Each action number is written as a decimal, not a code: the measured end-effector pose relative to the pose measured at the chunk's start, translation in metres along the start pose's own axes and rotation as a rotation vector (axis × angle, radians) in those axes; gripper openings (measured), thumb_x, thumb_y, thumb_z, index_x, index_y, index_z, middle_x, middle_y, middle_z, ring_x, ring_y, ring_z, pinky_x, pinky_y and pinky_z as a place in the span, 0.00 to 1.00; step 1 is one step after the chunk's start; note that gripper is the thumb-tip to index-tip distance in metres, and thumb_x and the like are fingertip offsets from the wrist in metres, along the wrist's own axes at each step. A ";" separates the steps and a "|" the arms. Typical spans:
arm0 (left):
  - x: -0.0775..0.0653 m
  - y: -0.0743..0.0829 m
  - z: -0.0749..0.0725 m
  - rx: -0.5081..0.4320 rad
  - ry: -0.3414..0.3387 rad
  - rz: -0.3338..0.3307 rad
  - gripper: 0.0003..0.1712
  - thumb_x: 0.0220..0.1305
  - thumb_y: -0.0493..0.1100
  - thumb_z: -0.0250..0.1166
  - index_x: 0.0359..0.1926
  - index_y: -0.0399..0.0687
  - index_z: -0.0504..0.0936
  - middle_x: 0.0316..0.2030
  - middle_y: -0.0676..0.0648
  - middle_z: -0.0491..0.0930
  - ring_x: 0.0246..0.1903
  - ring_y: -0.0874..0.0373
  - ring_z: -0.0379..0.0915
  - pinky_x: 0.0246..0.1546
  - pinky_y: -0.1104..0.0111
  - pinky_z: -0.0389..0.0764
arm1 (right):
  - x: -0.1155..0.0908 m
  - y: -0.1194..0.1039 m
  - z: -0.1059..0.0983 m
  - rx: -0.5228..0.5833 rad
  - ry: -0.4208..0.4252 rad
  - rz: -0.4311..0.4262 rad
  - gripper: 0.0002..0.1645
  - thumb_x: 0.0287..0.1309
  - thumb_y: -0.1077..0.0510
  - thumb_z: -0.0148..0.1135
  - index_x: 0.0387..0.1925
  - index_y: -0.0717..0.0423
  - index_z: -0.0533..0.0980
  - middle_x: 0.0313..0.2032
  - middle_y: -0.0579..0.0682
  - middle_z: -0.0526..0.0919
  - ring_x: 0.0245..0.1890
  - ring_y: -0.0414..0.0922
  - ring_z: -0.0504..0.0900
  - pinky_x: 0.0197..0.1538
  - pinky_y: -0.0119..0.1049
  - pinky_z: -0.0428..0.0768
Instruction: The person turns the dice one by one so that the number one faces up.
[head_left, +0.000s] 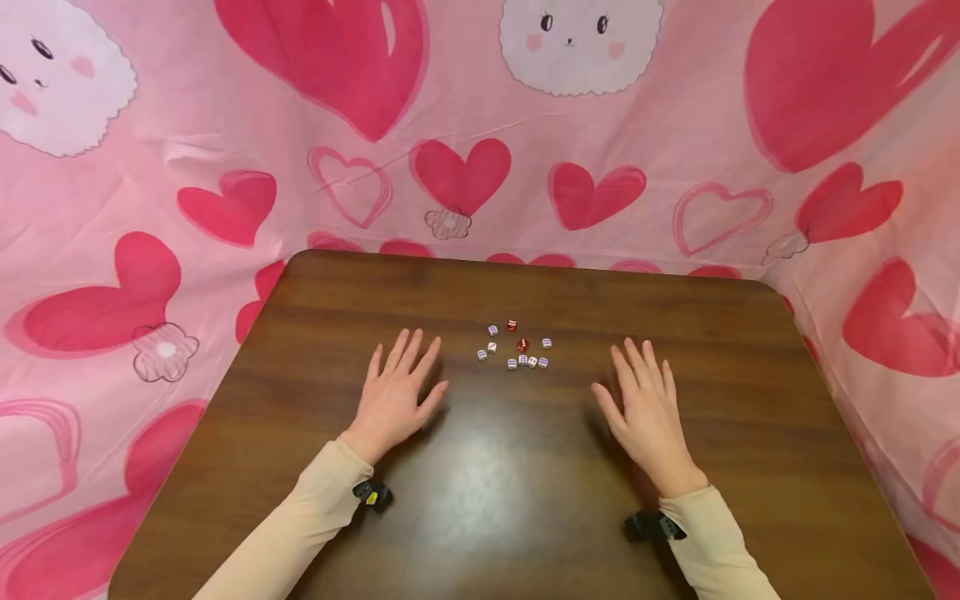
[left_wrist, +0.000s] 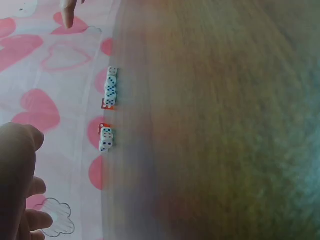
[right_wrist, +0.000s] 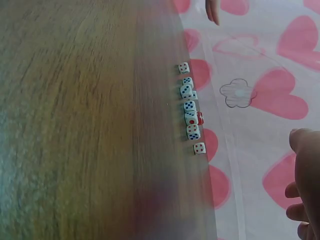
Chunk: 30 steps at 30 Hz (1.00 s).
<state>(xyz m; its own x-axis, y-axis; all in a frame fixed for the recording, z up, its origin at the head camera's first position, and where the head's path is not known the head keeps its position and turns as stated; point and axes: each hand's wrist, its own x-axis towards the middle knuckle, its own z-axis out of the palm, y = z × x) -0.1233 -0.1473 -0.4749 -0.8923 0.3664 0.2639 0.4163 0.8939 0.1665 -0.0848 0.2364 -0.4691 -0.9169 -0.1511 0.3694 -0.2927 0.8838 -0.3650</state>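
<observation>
One brown table (head_left: 480, 500): far corners rounded, wide room between left hand (head_left: 397, 398) and right hand (head_left: 648, 412). Grip, both sides: fingers straight, apart, directed toward far edge. Eight white dice (head_left: 492, 347) and two red dice (head_left: 512, 325) lie toward the far edge, midway between side edges; cluster's long axis roughly parallels far edge.

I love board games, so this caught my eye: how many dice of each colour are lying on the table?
White dice: 8
Red dice: 2
Total: 10
</observation>
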 end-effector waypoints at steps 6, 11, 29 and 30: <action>-0.002 0.003 0.003 -0.009 -0.028 0.004 0.39 0.75 0.63 0.55 0.79 0.53 0.65 0.77 0.38 0.62 0.79 0.43 0.50 0.73 0.36 0.52 | -0.001 -0.002 0.004 0.004 0.019 -0.028 0.36 0.71 0.46 0.62 0.70 0.65 0.70 0.73 0.67 0.66 0.79 0.65 0.54 0.72 0.71 0.52; 0.001 0.005 0.006 -0.016 -0.030 0.010 0.39 0.75 0.63 0.55 0.80 0.54 0.64 0.78 0.39 0.61 0.80 0.43 0.49 0.73 0.36 0.52 | 0.009 -0.002 0.008 0.004 0.022 -0.054 0.36 0.67 0.49 0.66 0.68 0.65 0.71 0.72 0.68 0.68 0.78 0.67 0.55 0.72 0.71 0.54; 0.008 0.003 0.009 -0.047 -0.044 0.021 0.38 0.74 0.61 0.60 0.77 0.51 0.68 0.74 0.35 0.65 0.76 0.37 0.55 0.70 0.35 0.57 | 0.046 -0.007 0.022 0.067 -0.081 -0.068 0.24 0.69 0.53 0.66 0.59 0.65 0.78 0.61 0.66 0.77 0.65 0.65 0.72 0.65 0.65 0.71; 0.008 0.003 0.009 -0.049 -0.032 0.023 0.36 0.74 0.60 0.61 0.76 0.51 0.70 0.73 0.35 0.67 0.75 0.37 0.57 0.69 0.35 0.59 | 0.048 -0.007 0.022 0.085 -0.094 -0.052 0.23 0.69 0.53 0.66 0.58 0.64 0.78 0.59 0.65 0.78 0.62 0.63 0.74 0.63 0.63 0.73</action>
<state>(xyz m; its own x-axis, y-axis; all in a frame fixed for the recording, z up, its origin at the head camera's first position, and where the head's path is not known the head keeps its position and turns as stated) -0.1312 -0.1394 -0.4809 -0.8873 0.3953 0.2373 0.4438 0.8719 0.2070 -0.1332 0.2134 -0.4679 -0.9199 -0.2401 0.3100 -0.3589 0.8337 -0.4196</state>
